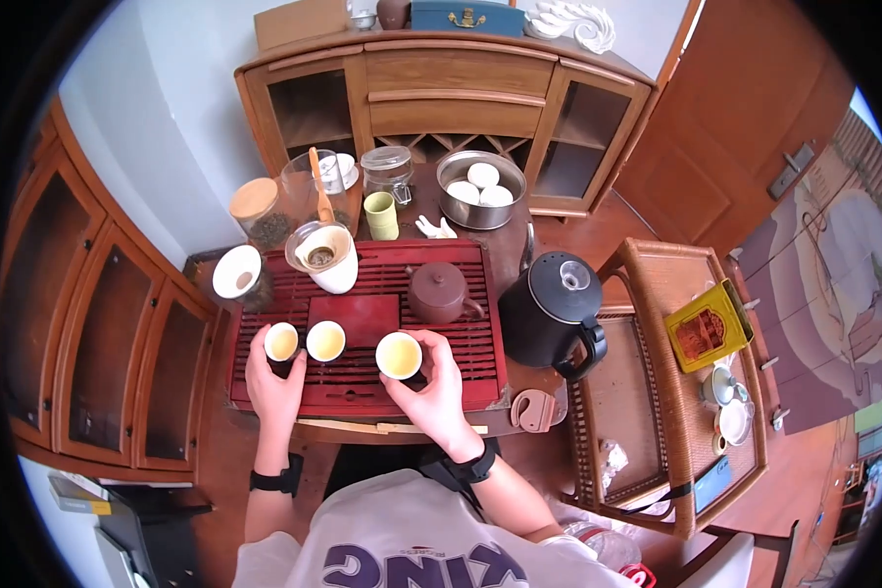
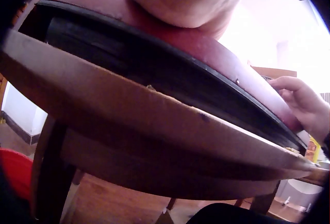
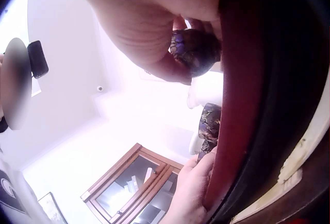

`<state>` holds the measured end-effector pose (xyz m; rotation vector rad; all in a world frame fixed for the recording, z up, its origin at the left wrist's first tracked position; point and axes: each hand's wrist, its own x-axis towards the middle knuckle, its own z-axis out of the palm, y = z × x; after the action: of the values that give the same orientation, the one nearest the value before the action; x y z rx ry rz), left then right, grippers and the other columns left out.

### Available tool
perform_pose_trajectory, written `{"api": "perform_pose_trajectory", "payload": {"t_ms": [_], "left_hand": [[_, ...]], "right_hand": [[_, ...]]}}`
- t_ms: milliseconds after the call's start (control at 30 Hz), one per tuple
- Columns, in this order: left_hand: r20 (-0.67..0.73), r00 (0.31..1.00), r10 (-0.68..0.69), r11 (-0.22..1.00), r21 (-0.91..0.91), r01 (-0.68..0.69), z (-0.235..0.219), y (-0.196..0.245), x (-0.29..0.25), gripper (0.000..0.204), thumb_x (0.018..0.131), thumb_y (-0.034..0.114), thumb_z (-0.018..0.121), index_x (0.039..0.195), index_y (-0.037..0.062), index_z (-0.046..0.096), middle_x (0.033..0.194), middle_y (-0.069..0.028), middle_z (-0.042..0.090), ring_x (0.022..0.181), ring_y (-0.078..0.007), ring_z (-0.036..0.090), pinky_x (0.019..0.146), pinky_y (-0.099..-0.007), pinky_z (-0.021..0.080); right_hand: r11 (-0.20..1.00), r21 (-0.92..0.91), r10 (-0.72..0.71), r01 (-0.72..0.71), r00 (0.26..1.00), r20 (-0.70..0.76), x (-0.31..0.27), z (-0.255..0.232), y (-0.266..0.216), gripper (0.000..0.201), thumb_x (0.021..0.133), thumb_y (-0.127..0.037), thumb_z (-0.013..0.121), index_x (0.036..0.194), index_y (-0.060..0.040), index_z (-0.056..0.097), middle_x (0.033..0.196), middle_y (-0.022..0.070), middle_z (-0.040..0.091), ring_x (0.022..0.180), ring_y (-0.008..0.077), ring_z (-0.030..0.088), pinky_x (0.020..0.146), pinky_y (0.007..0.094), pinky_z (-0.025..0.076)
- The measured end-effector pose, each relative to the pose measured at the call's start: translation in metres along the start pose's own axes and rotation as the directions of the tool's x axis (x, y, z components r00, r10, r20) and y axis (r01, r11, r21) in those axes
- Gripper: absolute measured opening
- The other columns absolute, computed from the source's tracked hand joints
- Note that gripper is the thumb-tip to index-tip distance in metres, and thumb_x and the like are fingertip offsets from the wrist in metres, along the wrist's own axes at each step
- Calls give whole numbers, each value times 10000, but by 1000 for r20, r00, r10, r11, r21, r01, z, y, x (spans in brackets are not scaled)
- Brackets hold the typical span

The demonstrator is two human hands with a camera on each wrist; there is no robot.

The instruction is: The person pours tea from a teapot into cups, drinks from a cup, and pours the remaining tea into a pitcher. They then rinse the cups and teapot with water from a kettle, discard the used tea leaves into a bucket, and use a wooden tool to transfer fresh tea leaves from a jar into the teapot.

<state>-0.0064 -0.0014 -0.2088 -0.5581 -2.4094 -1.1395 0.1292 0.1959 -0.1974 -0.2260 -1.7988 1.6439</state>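
Near the left edge of the slatted red tea tray (image 1: 470,382), grips the left cup (image 1: 281,340) between thumb and fingers of the left hand (image 1: 276,386), probably to steady it. Just beside, shows the middle cup (image 1: 326,341) ungripped, rim up. Towards the near edge's right half, holds the right cup (image 1: 399,355) in the right hand (image 1: 435,394), fairly level, presumably against spilling the pale yellow liquid (image 1: 402,364); lifted or resting, cannot tell. Reaches in over that edge, left thumb inward, right thumb nearer the edge than the fingers
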Motion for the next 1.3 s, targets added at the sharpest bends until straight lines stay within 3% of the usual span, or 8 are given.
{"api": "perform_pose_trajectory", "payload": {"t_ms": [400, 467, 533, 1033, 1300], "left_hand": [[24, 998, -61, 998, 11, 61, -7, 14, 1, 628, 767, 143, 828, 1328, 87, 552, 1196, -140, 663, 1125, -347, 619, 972, -440, 481], [24, 996, -81, 997, 19, 80, -6, 14, 0, 629, 767, 143, 827, 1329, 88, 550, 1197, -140, 661, 1126, -349, 616, 974, -442, 479], [17, 999, -31, 999, 15, 31, -4, 9, 1, 630, 766, 144, 829, 1328, 92, 550, 1194, -139, 658, 1125, -350, 613, 969, -449, 477], [2, 1000, -9, 1000, 27, 9, -6, 14, 1, 623, 773, 147, 827, 1328, 87, 549, 1165, -128, 662, 1096, -339, 619, 948, -449, 482], [3, 1000, 14, 999, 32, -14, -7, 14, 0, 629, 781, 153, 824, 1339, 90, 542, 1172, -130, 659, 1090, -340, 616, 950, -455, 478]], "right_hand": [[997, 44, 60, -62, 997, 49, 1, -2, -8, 599, 786, 84, 769, 1279, -47, 455, 1214, 79, 591, 1125, 162, 620, 994, 308, 505], [997, 31, 67, -69, 997, 49, 0, -3, -6, 571, 802, 46, 762, 1283, -26, 464, 1242, 113, 612, 1162, 192, 627, 1016, 327, 505], [997, 33, 72, -74, 996, 51, 2, -2, -6, 569, 804, 46, 762, 1284, -23, 464, 1251, 116, 611, 1163, 192, 626, 1019, 330, 506], [996, 11, 90, -91, 995, 44, 1, -1, -12, 611, 776, 98, 766, 1285, -40, 456, 1227, 87, 597, 1125, 162, 610, 1001, 307, 494], [996, 9, 87, -88, 995, 50, 1, -2, -12, 588, 800, 41, 785, 1284, -25, 458, 1270, 125, 613, 1169, 186, 621, 1038, 333, 491]]}}
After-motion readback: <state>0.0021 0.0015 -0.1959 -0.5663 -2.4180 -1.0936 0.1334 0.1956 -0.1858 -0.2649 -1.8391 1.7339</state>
